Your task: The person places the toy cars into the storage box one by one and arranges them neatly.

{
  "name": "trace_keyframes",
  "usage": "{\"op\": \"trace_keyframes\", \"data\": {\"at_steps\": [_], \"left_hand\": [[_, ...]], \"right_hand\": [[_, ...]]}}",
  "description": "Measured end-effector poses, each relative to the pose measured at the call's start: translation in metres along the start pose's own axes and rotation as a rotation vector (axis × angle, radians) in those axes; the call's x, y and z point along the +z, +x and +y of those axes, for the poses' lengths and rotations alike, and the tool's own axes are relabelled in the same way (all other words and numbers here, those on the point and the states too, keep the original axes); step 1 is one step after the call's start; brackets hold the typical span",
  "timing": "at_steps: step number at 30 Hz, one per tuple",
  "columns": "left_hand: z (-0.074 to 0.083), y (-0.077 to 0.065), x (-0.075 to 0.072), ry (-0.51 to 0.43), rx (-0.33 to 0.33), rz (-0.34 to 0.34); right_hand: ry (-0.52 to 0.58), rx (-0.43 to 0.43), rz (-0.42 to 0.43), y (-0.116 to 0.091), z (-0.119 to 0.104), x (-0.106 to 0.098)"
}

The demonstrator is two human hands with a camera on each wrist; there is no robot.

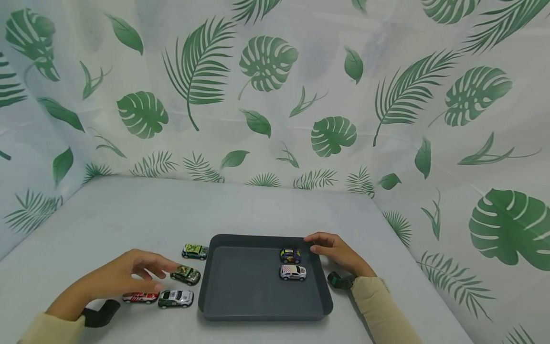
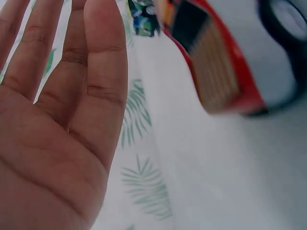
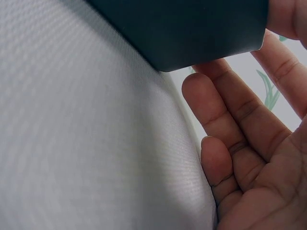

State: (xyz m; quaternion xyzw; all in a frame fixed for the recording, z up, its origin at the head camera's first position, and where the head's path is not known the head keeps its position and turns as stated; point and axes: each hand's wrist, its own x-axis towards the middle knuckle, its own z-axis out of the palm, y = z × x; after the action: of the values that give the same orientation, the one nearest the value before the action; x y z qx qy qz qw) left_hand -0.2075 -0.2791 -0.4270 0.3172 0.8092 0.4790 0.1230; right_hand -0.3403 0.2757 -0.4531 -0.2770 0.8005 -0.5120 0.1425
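My left hand (image 1: pixel 124 274) is above the toy cars left of the tray, fingers loosely extended, holding nothing. Its fingertips are nearest a camouflage toy car (image 1: pixel 185 274). Beneath the thumb is a red and white toy car (image 1: pixel 140 297), which looms large and blurred in the left wrist view; a silver-white toy car (image 1: pixel 175 298) stands beside it. At the dark grey tray's (image 1: pixel 262 317) far right corner, my right hand (image 1: pixel 341 253) holds the rim between thumb and fingers. A purple and yellow toy car (image 1: pixel 290 255) and a white checkered toy car (image 1: pixel 292 272) stand inside.
A green and yellow toy car (image 1: pixel 195 251) stands against the tray's left side, near its far corner. The white table (image 1: pixel 258 205) reaches back to a leaf-printed curtain (image 1: pixel 275 114), which also hangs along both sides.
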Motion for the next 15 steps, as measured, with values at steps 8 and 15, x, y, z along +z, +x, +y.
{"op": "trace_keyframes", "data": {"at_steps": [8, 15], "left_hand": [[-0.014, -0.011, -0.007, -0.069, -0.047, -0.007], [-0.027, -0.018, -0.012, -0.151, -0.106, -0.052]], "right_hand": [[0.001, 0.003, 0.000, 0.000, 0.000, 0.000], [-0.007, 0.011, 0.005, 0.000, -0.001, 0.000]]}}
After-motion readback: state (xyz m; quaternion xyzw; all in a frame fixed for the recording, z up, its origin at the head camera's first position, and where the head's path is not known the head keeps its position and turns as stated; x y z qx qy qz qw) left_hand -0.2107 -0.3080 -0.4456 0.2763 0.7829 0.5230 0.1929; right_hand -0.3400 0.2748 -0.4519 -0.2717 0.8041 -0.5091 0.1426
